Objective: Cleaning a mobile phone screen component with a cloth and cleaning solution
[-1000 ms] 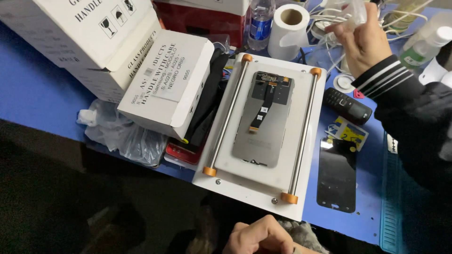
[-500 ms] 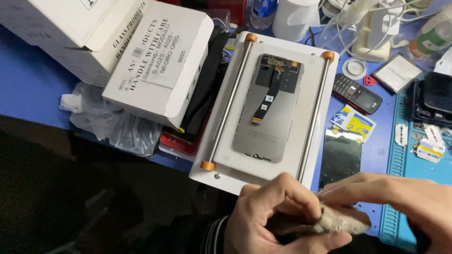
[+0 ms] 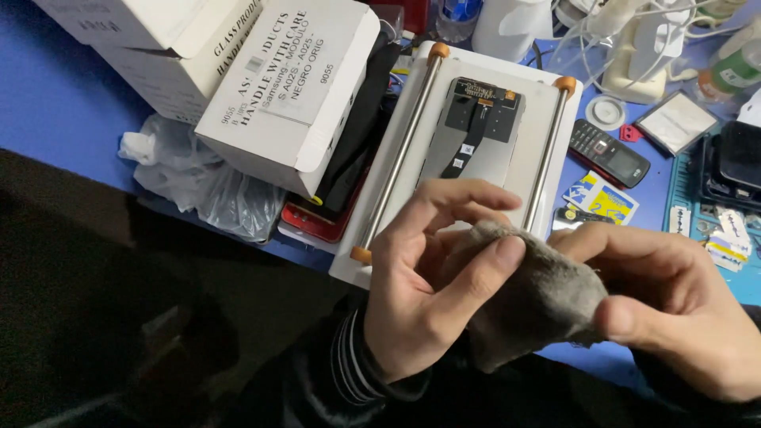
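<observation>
While both hands meet low in view, my left hand (image 3: 428, 293) and right hand (image 3: 674, 309) have their fingers pinched on a grey cloth (image 3: 531, 297), the left thumb pressed on its top edge. At 12 o'clock from the cloth, a phone screen panel (image 3: 476, 135) lies back-up on a white tray (image 3: 547, 103) between two metal rods. White boxes (image 3: 277, 87) sit at 10 o'clock on the blue surface (image 3: 55, 103).
</observation>
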